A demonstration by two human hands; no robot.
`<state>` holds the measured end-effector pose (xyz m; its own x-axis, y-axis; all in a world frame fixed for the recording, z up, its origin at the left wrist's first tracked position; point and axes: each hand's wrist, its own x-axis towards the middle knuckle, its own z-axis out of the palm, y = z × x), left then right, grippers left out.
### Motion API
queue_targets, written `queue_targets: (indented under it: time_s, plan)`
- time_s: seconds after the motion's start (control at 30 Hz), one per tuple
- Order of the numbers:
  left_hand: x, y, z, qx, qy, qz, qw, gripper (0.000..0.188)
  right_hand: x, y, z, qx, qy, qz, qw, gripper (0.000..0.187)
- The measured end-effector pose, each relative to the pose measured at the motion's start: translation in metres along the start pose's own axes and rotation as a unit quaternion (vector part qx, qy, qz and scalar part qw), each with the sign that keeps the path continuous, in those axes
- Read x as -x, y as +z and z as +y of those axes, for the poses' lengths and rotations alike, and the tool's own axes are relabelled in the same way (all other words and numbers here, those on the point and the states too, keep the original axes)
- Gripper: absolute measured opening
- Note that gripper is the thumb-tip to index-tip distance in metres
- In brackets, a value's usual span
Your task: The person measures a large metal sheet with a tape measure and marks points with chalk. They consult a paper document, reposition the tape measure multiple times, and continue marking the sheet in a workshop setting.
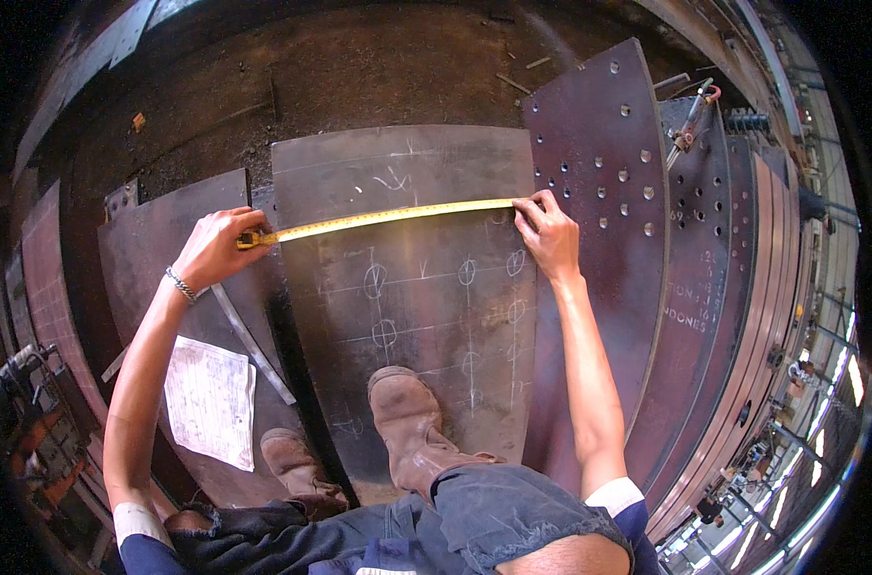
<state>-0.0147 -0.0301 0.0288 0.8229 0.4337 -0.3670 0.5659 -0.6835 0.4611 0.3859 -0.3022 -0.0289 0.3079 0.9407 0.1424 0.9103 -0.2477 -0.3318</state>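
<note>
A yellow tape measure (398,215) is stretched across a dark steel plate (417,287) marked with chalk lines and circles. My left hand (216,247) is closed around its case, just past the plate's left edge. At the right edge, my right hand (549,234) pinches the blade's far end between thumb and fingers. The blade runs nearly straight, rising slightly to the right, above the rows of chalk circles. Whether it touches the plate all along cannot be told.
A paper sheet (209,401) and a metal strip (252,345) lie on the left plate. Drilled plates (599,230) stand stacked at right, with a cutting torch (687,125) on them. My boots (405,414) rest on the plates. Dirt floor (359,67) lies beyond.
</note>
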Motion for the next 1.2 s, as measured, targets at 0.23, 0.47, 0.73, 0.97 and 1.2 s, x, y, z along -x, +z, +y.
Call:
queue_targets:
  time_s: [0.23, 0.47, 0.73, 0.97, 1.2]
  plan:
    - [-0.006, 0.005, 0.016, -0.02, 0.025, 0.037, 0.999, 0.022, 0.002, 0.001, -0.003, 0.018, -0.003, 0.019, 1.0, 0.013]
    - [-0.005, 0.014, 0.015, -0.013, 0.041, 0.054, 0.998, 0.024, 0.005, -0.003, 0.012, 0.062, 0.022, 0.02, 0.998, 0.012]
    - [-0.006, 0.028, 0.004, -0.008, 0.063, 0.071, 0.995, 0.025, 0.011, -0.002, 0.015, 0.07, 0.041, 0.006, 0.997, 0.014]
    - [-0.008, 0.019, 0.011, -0.038, 0.052, 0.044, 0.997, 0.023, -0.002, -0.002, -0.036, -0.008, -0.028, -0.011, 1.0, 0.024]
    - [-0.01, 0.023, 0.007, -0.017, 0.084, 0.068, 0.994, 0.023, -0.007, 0.014, -0.043, -0.039, -0.07, -0.053, 0.995, 0.024]
